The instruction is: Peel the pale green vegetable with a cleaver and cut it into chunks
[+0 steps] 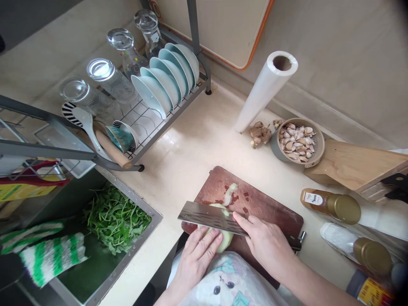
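Observation:
My right hand (pixel 267 242) is closed round the handle of a cleaver (pixel 204 216), its index finger stretched along the blade. The broad blade lies across a peeled, pale green vegetable (pixel 225 241), whose exact kind I cannot make out. Just below the blade, my left hand (pixel 200 255) presses its fingers onto the vegetable and holds it. Part of the vegetable shows beyond the blade; the rest is hidden by it. Underneath is a reddish-brown cutting board (pixel 274 210), with a pale strip of peel or offcut (pixel 229 194) on its far part, among wet spots.
To the left, a sink (pixel 140 255) holds leafy greens (pixel 117 221); a striped cloth (pixel 52 259) hangs there. Behind stands a dish rack (pixel 153 142) with bowls (pixel 165 83) and glasses. A plastic roll (pixel 264 93), ginger (pixel 259 134), garlic bowl (pixel 274 146), knife block (pixel 353 163) and jars (pixel 330 206) stand rightward.

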### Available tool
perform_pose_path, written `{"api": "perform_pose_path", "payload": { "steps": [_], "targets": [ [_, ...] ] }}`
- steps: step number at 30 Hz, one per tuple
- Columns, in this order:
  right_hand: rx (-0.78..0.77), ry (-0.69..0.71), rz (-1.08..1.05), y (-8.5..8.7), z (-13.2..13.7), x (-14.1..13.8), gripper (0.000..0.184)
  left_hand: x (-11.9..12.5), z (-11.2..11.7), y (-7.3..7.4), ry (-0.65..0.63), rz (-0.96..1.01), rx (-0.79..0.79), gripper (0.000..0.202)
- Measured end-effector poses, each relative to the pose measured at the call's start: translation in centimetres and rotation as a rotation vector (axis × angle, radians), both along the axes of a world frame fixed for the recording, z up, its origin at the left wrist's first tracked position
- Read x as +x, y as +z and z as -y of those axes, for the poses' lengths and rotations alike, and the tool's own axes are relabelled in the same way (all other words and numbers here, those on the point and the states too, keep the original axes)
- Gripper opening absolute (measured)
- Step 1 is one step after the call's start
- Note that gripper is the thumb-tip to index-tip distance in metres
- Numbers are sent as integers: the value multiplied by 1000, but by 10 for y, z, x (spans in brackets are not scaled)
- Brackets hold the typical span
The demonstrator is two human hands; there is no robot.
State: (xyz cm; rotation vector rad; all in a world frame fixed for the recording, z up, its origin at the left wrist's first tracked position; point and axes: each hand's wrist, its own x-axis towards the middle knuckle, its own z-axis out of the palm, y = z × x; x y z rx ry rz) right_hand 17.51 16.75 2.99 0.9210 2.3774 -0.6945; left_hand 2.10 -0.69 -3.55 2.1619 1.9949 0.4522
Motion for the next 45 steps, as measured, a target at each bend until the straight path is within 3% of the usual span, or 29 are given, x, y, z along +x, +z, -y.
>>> {"api": "perform_pose_path", "payload": {
  "steps": [12, 23, 31, 36, 38, 42, 45],
  "targets": [
    [-49, 7, -30, 7, -6, -3, 59, 0, 2, -3, 2, 19, -10, 47],
    [-19, 1, -61, -5, -7, -12, 53, 0, 0, -3, 0, 18, 11, 47],
    [-61, -35, -71, -29, -12, -22, 49, 1, -1, -3, 11, 51, 25, 45],
    [-113, -91, -155, -34, -17, -19, 47, 1, 0, -3, 13, 84, 15, 48],
    [-153, -145, -219, -36, -18, -16, 46, 0, 2, -3, 85, 135, 8, 52],
    [-208, -233, -284, -38, -11, -3, 46, 1, 10, -4, 400, 379, -126, 78],
    [-177, -257, -273, -39, -3, 7, 47, 9, 13, -6, 485, 637, -227, 81]
  ]
}}
